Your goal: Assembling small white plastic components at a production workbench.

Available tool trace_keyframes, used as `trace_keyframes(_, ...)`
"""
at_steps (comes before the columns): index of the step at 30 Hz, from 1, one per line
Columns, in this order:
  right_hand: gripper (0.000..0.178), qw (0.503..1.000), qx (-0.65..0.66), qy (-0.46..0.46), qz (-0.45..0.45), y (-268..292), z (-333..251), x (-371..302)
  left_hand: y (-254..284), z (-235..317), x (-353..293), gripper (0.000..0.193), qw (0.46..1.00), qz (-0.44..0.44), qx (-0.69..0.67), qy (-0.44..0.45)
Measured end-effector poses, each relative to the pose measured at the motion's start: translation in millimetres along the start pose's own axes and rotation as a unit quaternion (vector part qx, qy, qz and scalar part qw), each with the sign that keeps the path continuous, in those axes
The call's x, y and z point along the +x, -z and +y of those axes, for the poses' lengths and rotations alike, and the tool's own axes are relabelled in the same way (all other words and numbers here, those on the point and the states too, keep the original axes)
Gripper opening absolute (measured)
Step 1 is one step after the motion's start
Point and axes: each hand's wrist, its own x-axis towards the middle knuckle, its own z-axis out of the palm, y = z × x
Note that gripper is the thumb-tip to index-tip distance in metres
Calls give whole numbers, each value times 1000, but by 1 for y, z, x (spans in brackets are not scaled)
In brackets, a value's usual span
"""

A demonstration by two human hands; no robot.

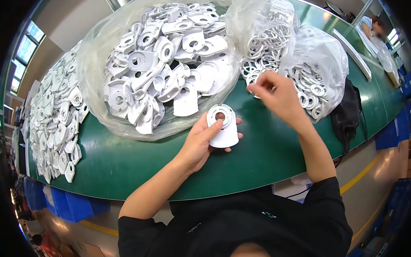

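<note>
Left fingers [213, 129] clasp a white plate [225, 138] (underside hidden); right fingers [261, 93] curl near rings [269, 47], any hold unclear.

No lettering, number or sign is legible. Two small marks stand on the black shirt [236, 234], nearer the wearer than both hands: a thin pale mark [193, 227], below the left hand [199, 141], and a green-and-white mark [268, 214], below the right hand [281, 96]. Beyond the right hand, a whitish patch [281, 8] on the clear plastic bag [245, 14] bears faint grey traces, too blurred to read.
</note>
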Motion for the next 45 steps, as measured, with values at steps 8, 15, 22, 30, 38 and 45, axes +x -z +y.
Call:
trace_keyframes(8, 22, 959, -260, -44, -104, 24, 16, 0, 0, 6, 1, 35, 999, 37, 2, -37)
trace_keyframes(15, 14, 990, -61, 18, 128, 35, 5, 10, 1, 6, 2, 39, 998, 23, -60, -10)
trace_keyframes(22, 16, 972, 201, -29, 115, 26, 26, 21, 0, 4, 1, 50, 1000, 9, -9, -10)
trace_keyframes(30, 13, 925, 380, 0, -8, 2, 19, 13, 0, 6, 2, 59, 1000, 0, 4, -29)
trace_keyframes(38, 16, 977, 11, 188, -100, -25, -11, -12, 2, 0, 4, 57, 999, -19, 29, -28)
trace_keyframes(45, 18, 962, -6, 253, -100, -31, -2, -12, 1, 0, 4, 51, 998, -49, 47, -7)
